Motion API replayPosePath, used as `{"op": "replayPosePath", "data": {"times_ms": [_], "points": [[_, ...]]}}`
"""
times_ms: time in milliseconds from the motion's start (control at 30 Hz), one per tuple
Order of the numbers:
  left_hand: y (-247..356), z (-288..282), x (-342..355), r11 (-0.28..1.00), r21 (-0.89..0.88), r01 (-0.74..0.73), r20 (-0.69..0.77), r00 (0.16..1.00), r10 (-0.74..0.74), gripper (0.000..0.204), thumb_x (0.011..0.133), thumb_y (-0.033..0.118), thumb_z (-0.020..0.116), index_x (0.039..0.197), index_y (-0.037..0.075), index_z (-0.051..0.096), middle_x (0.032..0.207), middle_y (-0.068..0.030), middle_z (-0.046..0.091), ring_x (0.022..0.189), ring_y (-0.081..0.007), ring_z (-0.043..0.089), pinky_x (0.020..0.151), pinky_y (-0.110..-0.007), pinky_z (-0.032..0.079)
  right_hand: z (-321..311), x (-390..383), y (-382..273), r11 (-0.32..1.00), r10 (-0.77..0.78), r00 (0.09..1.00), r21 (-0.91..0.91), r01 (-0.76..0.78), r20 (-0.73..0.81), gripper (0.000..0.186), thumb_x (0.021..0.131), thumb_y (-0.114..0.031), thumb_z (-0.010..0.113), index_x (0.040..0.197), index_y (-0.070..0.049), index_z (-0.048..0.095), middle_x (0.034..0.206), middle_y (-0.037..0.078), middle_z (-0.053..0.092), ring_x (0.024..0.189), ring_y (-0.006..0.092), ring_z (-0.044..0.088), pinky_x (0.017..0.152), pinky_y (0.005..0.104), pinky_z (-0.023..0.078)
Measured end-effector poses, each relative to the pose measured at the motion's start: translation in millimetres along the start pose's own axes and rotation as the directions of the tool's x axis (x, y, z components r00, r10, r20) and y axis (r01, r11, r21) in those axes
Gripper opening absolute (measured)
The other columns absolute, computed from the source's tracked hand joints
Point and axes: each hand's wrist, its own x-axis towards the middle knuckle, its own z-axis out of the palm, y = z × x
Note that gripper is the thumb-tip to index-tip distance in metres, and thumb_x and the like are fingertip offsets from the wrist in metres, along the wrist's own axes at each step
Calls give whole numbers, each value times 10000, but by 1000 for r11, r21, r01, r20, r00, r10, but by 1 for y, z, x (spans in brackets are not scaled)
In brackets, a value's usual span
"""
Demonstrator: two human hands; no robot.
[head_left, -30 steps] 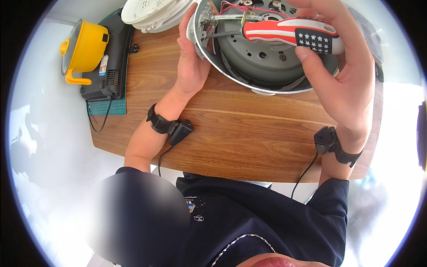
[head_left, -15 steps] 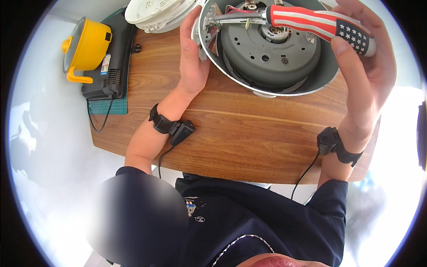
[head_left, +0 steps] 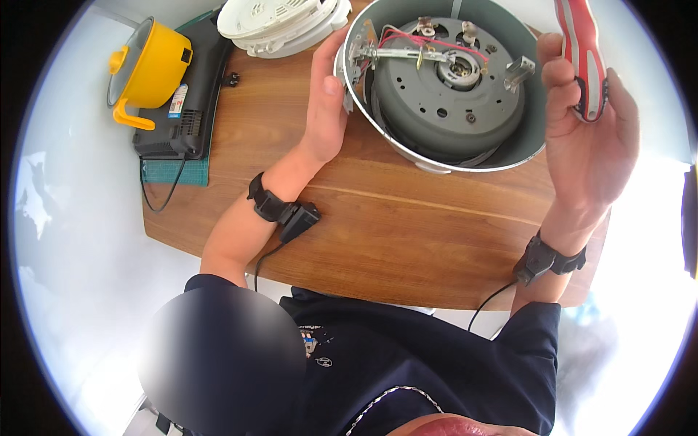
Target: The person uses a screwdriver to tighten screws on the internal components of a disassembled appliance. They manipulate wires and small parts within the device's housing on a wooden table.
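Red-and-grey screwdriver (head_left: 584, 62) in right hand (head_left: 590, 142), fingers closed round its handle, butt end down by the palm, far end past the top edge so tip not visible. Left hand (head_left: 325, 120) touches outer wall of round metal housing (head_left: 536, 91), fingers stretched along it, partly hidden; cannot tell if gripping or just bracing. Housing is between the hands, opening toward the person, its near rim just ahead of both wrists; screwdriver is apart from the parts inside. Inside: grey round plate (head_left: 418, 122) with holes, pink-red wires (head_left: 396, 32) and metal strip (head_left: 407, 54) on the left-hand side, small silvery bracket (head_left: 519, 74) on the right-hand side. White round plastic parts (head_left: 280, 23) stacked just beyond left hand. Yellow pot (head_left: 156, 69) well left of left hand, lid toward far left, at a black device (head_left: 169, 138), on it or against it, cannot tell; green mat (head_left: 193, 173) partly under the device. Wood table (head_left: 407, 225) below both hands. Black strap (head_left: 269, 204) on left wrist, another strap (head_left: 569, 263) on right, each with a cable
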Motion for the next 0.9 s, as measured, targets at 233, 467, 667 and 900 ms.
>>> {"op": "replayPosePath", "data": {"times_ms": [233, 467, 667, 900], "points": [[0, -1, 0, 999, -12, -29, -7, 1000, 29, 790, 1115, 552, 389, 1632, -20, 213, 1615, -178, 391, 1489, -254, 401, 1241, -423, 319, 19, 0, 22, 954, -82, 995, -295, 61, -60, 419, 1080, -198, 476, 1329, 136, 524, 1156, 226, 688, 898, 216, 687, 727, 294, 561], [0, -1, -1, 996, -75, 56, -10, 998, -57, 899, 1054, 672, 453, 1645, 47, 192, 1643, -186, 370, 1517, -294, 401, 1263, -466, 327, 43, -12, 26, 194, -408, 913, -979, 65, -20, 144, 931, -35, 687, 1072, -14, 704, 882, 12, 695, 786, 61, 621, 737, 204, 476], [-3, -4, -2, 999, -9, 32, 1, 999, -32, 900, 1059, 665, 442, 1648, 42, 169, 1643, -188, 371, 1517, -296, 400, 1263, -465, 320, 50, -13, 33, 29, -370, 926, -995, 95, 77, 79, 880, 6, 711, 953, -14, 691, 867, 6, 681, 787, 79, 618, 748, 234, 493], [1, -2, -3, 996, 63, -65, -7, 998, 65, 741, 1112, 482, 380, 1620, -36, 231, 1607, -164, 370, 1491, -246, 357, 1247, -415, 265, 55, -10, 44, -94, -317, 928, -980, 175, 196, 100, 817, 27, 733, 900, -12, 692, 882, 50, 696, 803, 153, 681, 766, 285, 553]]}}
